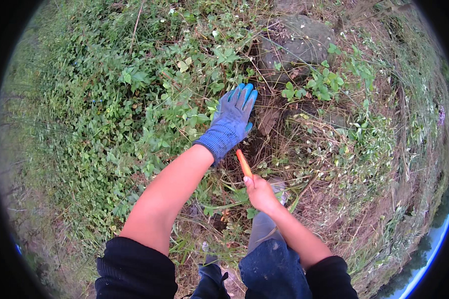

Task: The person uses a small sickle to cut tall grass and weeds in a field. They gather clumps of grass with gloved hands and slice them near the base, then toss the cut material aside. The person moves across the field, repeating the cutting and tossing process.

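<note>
My left hand [234,114] wears a blue knitted work glove with lighter blue fingertips. Its fingers are spread a little and rest against the edge of leafy green vines [142,123], with nothing seen in its grasp. Below and to the right, my bare right hand [260,192] is closed around an orange handle [244,163] that points up towards the glove. Whatever tool the handle belongs to cannot be made out. Dry stems and dark soil [267,123] lie just right of the glove.
A large grey rock [297,41] sits beyond the glove, crossed by thin stems. Cut or flattened dry grass [333,202] covers the ground at right. My legs in blue jeans [275,269] and grey boots [261,228] are at the bottom. Trees and sky show at the lower right rim.
</note>
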Motion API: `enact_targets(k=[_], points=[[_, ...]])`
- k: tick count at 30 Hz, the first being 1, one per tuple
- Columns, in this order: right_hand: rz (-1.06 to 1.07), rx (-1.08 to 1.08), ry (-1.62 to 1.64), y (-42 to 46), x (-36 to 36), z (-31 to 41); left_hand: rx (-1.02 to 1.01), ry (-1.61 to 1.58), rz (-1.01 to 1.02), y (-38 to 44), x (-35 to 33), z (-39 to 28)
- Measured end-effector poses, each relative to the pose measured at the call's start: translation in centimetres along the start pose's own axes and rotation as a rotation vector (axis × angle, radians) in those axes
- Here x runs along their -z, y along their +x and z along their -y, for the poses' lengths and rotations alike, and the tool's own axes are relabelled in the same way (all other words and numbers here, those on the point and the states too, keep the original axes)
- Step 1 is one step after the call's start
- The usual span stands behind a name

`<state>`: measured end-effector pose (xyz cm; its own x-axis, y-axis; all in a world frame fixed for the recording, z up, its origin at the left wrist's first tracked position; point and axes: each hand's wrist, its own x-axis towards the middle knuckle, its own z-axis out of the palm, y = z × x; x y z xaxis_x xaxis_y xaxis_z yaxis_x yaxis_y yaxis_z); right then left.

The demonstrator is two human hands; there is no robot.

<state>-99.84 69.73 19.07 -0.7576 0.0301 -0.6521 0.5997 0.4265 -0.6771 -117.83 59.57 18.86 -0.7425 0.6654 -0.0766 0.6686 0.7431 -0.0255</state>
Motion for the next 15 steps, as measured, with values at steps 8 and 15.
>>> enact_targets(k=[8,15], points=[[0.063,0.022,-0.099,-2.7,3.3,-0.6,0.741,-0.086,0.764,4.3,-4.0,5.3],[-0.276,0.186,-0.338,0.2,8.1,5.8,0.821,-0.215,0.517,2.1,-9.6,6.1]])
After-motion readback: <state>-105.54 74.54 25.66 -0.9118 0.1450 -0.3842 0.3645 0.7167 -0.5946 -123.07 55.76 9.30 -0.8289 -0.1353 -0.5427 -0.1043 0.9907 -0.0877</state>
